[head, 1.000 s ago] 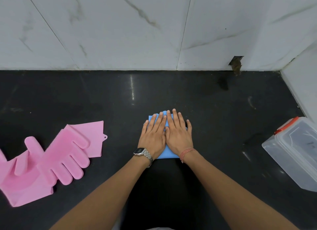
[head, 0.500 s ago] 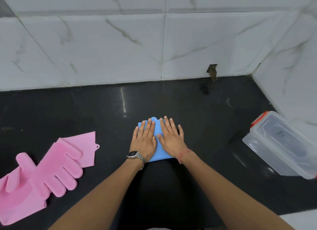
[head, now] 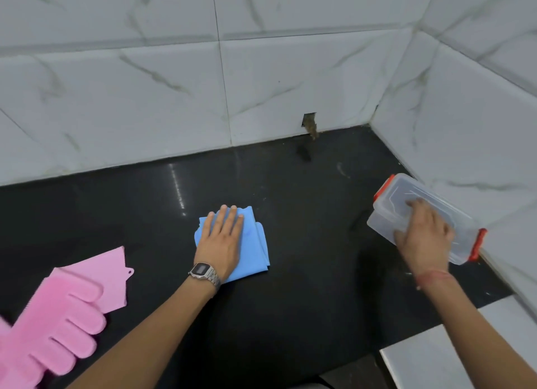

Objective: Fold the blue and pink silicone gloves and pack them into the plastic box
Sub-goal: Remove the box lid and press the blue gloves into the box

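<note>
Leaving the left hand [head: 221,243] pressing flat on the folded blue gloves [head: 255,240], the right hand [head: 422,237] has swung to three o'clock and grips the closed plastic box [head: 389,194], so packing looks next.

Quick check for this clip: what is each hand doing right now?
Left hand: open, fingers straight, pressing flat on the folded blue glove.
Right hand: gripping the plastic box from above, lid still on.

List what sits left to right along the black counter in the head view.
pink silicone gloves → left hand pressing flat on the folded blue glove → right hand gripping the plastic box, lid on.
</note>
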A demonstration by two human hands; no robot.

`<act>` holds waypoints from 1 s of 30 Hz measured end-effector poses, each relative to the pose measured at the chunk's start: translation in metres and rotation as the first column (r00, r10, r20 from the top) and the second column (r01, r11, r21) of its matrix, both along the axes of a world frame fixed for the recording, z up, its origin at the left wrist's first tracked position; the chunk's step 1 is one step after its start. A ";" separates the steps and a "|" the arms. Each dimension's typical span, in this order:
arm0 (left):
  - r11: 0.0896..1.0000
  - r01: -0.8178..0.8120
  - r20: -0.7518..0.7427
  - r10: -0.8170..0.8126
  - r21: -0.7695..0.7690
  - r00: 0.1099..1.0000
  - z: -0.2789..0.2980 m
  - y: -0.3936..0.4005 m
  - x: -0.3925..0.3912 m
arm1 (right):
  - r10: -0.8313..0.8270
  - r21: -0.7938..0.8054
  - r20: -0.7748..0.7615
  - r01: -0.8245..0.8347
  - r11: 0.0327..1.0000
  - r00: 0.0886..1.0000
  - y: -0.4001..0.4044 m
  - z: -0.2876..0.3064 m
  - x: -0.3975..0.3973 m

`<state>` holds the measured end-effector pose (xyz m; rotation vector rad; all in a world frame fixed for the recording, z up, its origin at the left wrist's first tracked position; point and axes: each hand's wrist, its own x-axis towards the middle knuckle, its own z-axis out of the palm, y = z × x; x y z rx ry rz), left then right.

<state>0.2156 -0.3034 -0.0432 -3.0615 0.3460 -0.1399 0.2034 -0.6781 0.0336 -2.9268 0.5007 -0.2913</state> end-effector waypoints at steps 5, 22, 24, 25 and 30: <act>0.997 0.058 -0.053 -0.056 0.042 0.997 0.011 -0.009 0.000 | 0.018 -0.100 -0.028 -0.021 0.995 0.999 -0.010 -0.007 -0.014; 0.773 0.000 -0.086 -0.070 -0.634 0.994 0.042 -0.049 -0.008 | 0.488 0.250 -0.064 -0.459 0.852 0.871 0.153 0.005 -0.029; 0.718 -0.074 -0.131 -0.024 -0.692 0.991 0.047 -0.056 0.000 | 0.513 0.344 -0.060 -0.465 0.816 0.856 0.161 0.004 -0.028; 0.698 -0.112 -0.156 0.001 -0.708 0.988 0.048 -0.058 0.005 | 0.509 0.396 -0.045 -0.452 0.799 0.860 0.160 0.005 -0.028; 0.703 -0.180 -0.197 0.057 -0.688 0.979 0.052 -0.064 0.034 | 0.204 0.467 0.173 -0.263 0.844 0.963 0.119 0.000 -0.043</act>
